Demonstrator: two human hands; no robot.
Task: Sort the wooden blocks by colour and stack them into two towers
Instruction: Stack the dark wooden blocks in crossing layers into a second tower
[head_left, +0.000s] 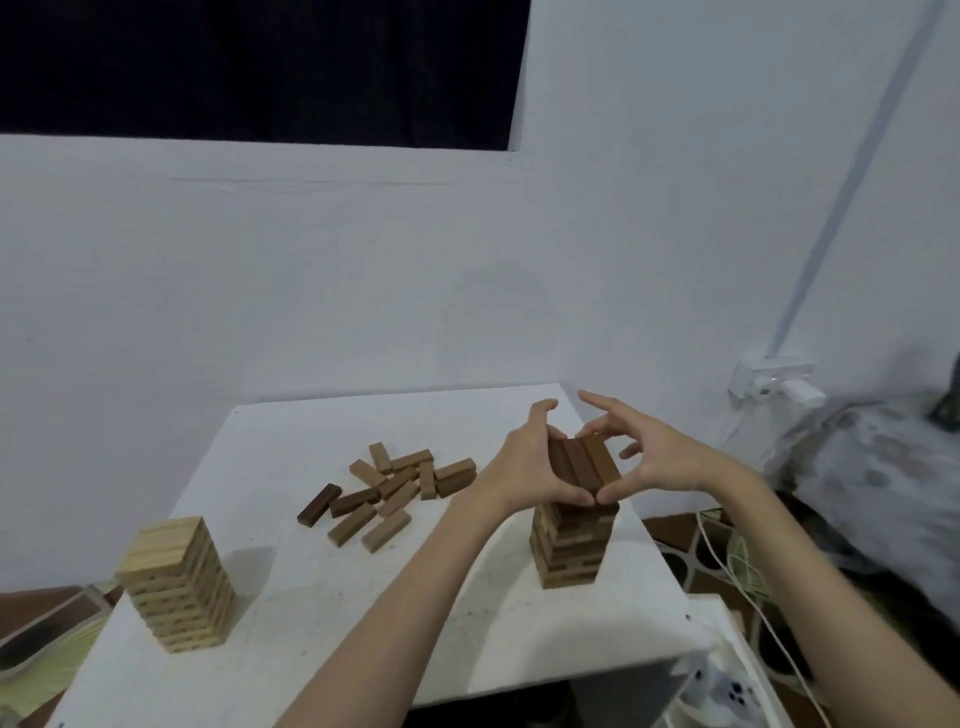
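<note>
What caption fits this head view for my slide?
Both hands square three dark blocks atop the dark tower; light tower stands finished.

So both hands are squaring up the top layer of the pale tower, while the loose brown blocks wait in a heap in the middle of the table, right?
Not quite. The head view shows the left hand and right hand around the top layer of the dark brown tower. The pale tower stands untouched on the left. The loose brown blocks do lie in a heap mid-table.
</note>
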